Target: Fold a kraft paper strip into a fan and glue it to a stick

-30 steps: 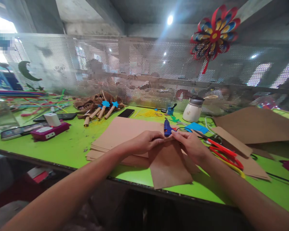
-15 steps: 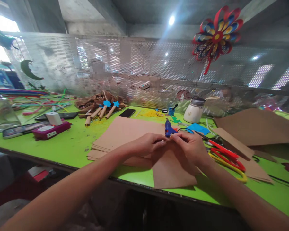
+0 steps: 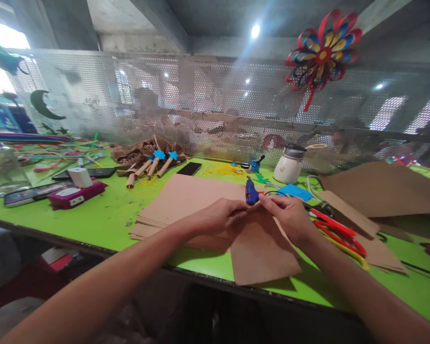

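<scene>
A brown paper sheet [image 3: 263,253] hangs between my hands near the front edge of the green table. Its far edge is pinched on the left by my left hand [image 3: 224,215] and on the right by my right hand [image 3: 288,215]. Just beyond the fingers stands a blue glue gun [image 3: 251,191]. A stack of brown paper [image 3: 186,196] lies to the left, partly under my left hand. Red-handled scissors [image 3: 338,231] lie beside my right wrist, over a yellow-handled pair.
Paper fans with blue shapes [image 3: 159,155], a black phone [image 3: 189,168] and a white jar [image 3: 289,165] stand along the back. A purple box [image 3: 77,193] is at left, large brown paper [image 3: 383,188] at right.
The sheet's near end has shifted slightly right and toward me, and its right side now looks lifted. My right hand has moved a little to the right along the edge.
</scene>
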Available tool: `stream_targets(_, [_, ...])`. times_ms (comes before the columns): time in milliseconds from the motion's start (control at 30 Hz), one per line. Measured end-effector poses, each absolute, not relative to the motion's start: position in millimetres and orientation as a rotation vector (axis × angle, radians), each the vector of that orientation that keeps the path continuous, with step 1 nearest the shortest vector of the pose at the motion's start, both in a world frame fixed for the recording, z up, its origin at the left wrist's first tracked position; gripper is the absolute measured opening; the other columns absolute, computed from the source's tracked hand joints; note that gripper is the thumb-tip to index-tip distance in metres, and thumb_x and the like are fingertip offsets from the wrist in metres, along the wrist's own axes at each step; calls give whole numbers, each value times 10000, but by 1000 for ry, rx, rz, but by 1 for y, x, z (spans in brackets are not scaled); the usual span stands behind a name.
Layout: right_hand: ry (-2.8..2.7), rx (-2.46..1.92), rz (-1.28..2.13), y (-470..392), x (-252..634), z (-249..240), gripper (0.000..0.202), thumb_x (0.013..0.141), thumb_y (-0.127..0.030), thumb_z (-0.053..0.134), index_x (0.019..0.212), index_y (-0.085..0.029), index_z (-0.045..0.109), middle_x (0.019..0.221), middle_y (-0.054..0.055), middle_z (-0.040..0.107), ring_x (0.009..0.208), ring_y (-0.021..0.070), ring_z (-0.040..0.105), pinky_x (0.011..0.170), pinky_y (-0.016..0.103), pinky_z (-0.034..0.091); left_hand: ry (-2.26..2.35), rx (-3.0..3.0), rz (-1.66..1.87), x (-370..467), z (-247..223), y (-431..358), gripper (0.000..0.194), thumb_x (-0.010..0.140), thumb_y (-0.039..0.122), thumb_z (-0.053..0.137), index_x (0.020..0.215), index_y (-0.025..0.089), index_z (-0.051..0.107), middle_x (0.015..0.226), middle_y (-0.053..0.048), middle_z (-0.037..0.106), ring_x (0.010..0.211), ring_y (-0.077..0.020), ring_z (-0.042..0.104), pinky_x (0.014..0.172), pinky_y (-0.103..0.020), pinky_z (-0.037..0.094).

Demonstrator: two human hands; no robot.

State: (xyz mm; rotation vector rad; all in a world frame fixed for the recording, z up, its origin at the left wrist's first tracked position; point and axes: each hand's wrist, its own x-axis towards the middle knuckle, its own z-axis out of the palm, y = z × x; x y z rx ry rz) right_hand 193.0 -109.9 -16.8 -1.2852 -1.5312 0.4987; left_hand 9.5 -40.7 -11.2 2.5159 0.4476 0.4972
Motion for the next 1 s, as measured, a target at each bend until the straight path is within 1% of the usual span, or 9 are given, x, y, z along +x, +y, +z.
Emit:
stream_targets(133, [-1540,-1336,232,-110,192,-21,370,798,-442,532,567,-173,638,549,2,554,546,141,481,526,259,382,383,2486,482,10,-14,-38,276,901,294,386,1048,155,573,934,-46,629,806,-141,544,711,-238,397])
stream_targets(233, [-1555,-1343,141,-109,191,-25,374,810,-436,519,563,-175,623,560,1,546,546,133,466,518,253,360,367,2472,482,13,-15,-37,278,898,296,391,1051,154,576,943,-45,629,826,-142,544,728,-239,403])
stream_targets(400, [-1540,-1313,193,-109,187,-31,369,814,-453,511,607,-168,618,592,11,558,565,143,473,523,260,348,397,2413,535,17,-17,-38,259,883,264,419,1020,132,594,942,-46,636,818,-139,545,726,-237,413])
stream_targets(533, [-1597,-1258,368,-108,188,-29,369,832,-459,478,655,-175,633,656,28,601,626,159,522,558,263,391,425,2385,553,17,-19,-37,244,873,248,442,978,117,618,903,-47,652,796,-138,552,715,-234,416])
stream_targets(633, [-1657,-1238,498,-107,189,-26,276,769,-436,576,753,-172,656,725,37,636,655,161,545,577,263,422,451,2380,555,16,-18,-37,254,873,261,447,986,119,623,892,-46,661,778,-136,560,711,-234,418])
stream_targets(700, [-1630,-1251,548,-106,191,-25,253,728,-413,624,769,-166,661,730,39,644,652,157,547,577,263,431,447,2385,565,16,-17,-39,251,872,259,450,1009,136,620,916,-42,664,794,-136,565,726,-237,418])
stream_targets(800, [-1590,-1258,556,-105,193,-26,237,724,-393,629,732,-158,658,705,36,638,645,152,542,587,269,432,417,2396,583,16,-15,-41,249,870,250,451,1036,153,609,948,-41,661,827,-139,565,746,-242,415])
stream_targets(867, [-1589,-1266,513,-103,195,-27,227,725,-383,630,719,-157,655,689,32,629,633,149,533,588,272,424,413,2405,583,15,-14,-41,245,869,261,450,1015,148,613,941,-44,657,823,-138,560,736,-237,412])
stream_targets(1000, [-1548,-1289,433,-102,198,-28,233,738,-384,618,701,-155,645,658,24,606,607,141,501,568,269,387,518,2466,484,11,-12,-35,269,863,328,448,883,132,632,805,-29,644,710,-125,536,632,-212,384])
